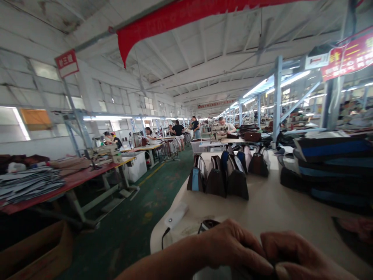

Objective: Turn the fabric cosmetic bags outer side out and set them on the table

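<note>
My left hand [233,243] and my right hand [297,252] meet at the bottom of the head view, over the pale table [262,210]. Both have bent fingers pressed together, with the fingertips nearly touching. Something dark lies under and between them, but the fingers and the frame edge hide what it is. Just past my left wrist pokes out a dark, shiny edge [208,224] of some item. Farther off, several small dark pouches [215,181] stand upright in a group, one with a light blue stripe.
A white device [176,215] with a black cord lies near the table's left edge. Stacked dark and blue pieces [335,167] rise at the right. Across the green aisle [151,210] are sewing tables [75,177] and a cardboard box [37,252]. Several people work farther back.
</note>
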Demonstrator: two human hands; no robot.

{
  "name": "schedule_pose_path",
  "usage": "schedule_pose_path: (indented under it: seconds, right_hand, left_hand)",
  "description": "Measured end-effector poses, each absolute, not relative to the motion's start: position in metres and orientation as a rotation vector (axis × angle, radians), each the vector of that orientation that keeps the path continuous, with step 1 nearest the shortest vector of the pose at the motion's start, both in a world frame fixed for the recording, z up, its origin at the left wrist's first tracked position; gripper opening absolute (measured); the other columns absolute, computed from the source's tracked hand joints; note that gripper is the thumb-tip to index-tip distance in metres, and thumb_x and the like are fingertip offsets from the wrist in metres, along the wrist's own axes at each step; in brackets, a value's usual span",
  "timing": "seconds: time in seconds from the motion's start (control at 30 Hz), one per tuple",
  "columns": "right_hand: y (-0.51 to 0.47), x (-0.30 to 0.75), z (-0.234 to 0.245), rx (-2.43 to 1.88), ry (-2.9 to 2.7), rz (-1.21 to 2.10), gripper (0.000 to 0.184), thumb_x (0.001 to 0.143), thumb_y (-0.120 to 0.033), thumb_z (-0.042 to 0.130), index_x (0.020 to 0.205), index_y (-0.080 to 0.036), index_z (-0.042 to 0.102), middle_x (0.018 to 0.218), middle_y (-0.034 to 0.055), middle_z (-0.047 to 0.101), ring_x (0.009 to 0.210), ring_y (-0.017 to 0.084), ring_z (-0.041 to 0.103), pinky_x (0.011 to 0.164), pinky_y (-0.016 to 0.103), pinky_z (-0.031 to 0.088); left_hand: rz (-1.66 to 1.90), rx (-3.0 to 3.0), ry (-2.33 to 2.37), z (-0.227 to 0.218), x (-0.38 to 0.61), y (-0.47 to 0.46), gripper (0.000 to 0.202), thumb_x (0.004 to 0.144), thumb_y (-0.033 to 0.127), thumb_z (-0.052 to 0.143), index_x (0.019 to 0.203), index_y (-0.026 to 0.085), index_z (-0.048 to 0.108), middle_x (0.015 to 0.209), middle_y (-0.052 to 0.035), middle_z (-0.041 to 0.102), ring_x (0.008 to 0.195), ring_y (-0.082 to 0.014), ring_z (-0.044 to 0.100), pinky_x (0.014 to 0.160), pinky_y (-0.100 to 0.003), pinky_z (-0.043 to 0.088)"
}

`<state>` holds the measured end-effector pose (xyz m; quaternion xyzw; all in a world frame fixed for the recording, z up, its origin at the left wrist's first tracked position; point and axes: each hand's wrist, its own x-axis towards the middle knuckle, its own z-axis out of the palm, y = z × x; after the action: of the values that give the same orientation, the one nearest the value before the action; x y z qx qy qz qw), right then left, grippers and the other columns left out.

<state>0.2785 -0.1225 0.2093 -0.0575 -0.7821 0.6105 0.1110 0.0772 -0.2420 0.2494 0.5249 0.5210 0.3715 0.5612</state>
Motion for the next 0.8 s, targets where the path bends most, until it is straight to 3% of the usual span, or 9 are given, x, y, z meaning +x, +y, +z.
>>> schedule_pose_path:
  seconds: [0.1, 0.23, 0.4, 0.6, 0.8]
  right_hand:
    - [-0.125, 0.278, 0.214, -0.147, -2.196, 1.868, 0.043, 0.08, -0.056, 0.069, 0.077, -0.015, 0.057, 0.071, -0.0012, 0.043, 0.068, 0.013, 0.036, 0.062, 0.025, 0.031]
    - [-0.129, 0.277, 0.221, -0.181, -1.997, 2.059, 0.032, 0.073, -0.039, 0.078, 0.08, -0.012, 0.063, 0.066, -0.0032, 0.047, 0.061, 0.009, 0.034, 0.056, 0.022, 0.025]
    - [-0.126, 0.276, 0.219, -0.158, -1.796, 2.227, 0.023, 0.07, -0.026, 0.079, 0.083, -0.011, 0.068, 0.066, -0.0036, 0.052, 0.058, 0.007, 0.037, 0.055, 0.02, 0.027]
    - [-0.127, 0.271, 0.22, -0.225, -1.803, 2.141, 0.021, 0.066, -0.024, 0.077, 0.08, -0.011, 0.068, 0.067, -0.0024, 0.057, 0.061, 0.008, 0.043, 0.058, 0.021, 0.032]
    - [-0.133, 0.271, 0.22, -0.377, -1.838, 1.927, 0.015, 0.069, -0.02, 0.075, 0.077, -0.012, 0.065, 0.062, -0.0049, 0.053, 0.057, 0.007, 0.04, 0.055, 0.02, 0.031]
  left_hand:
    - [0.876, 1.198, 1.21, 0.248, 0.081, -0.238, 0.038, 0.055, 0.039, 0.087, 0.078, 0.012, 0.075, 0.067, 0.0015, 0.062, 0.058, -0.0093, 0.048, 0.058, -0.023, 0.036]
    - [0.848, 1.247, 1.204, 0.254, 0.085, -0.235, 0.024, 0.065, 0.033, 0.078, 0.07, 0.012, 0.067, 0.059, 0.0044, 0.051, 0.054, -0.0077, 0.037, 0.053, -0.023, 0.024]
    - [0.777, 1.307, 1.172, 0.263, 0.082, -0.229, 0.018, 0.071, 0.028, 0.07, 0.073, 0.011, 0.064, 0.063, 0.0036, 0.048, 0.059, -0.0091, 0.036, 0.057, -0.025, 0.025]
    - [0.649, 1.601, 1.32, 0.268, 0.08, -0.228, 0.029, 0.082, 0.04, 0.066, 0.074, 0.013, 0.062, 0.066, 0.0037, 0.045, 0.061, -0.0102, 0.037, 0.056, -0.025, 0.027]
    - [0.475, 2.179, 1.411, 0.273, 0.079, -0.231, 0.021, 0.093, 0.023, 0.047, 0.08, 0.014, 0.062, 0.072, 0.0014, 0.053, 0.068, -0.0122, 0.049, 0.062, -0.025, 0.032]
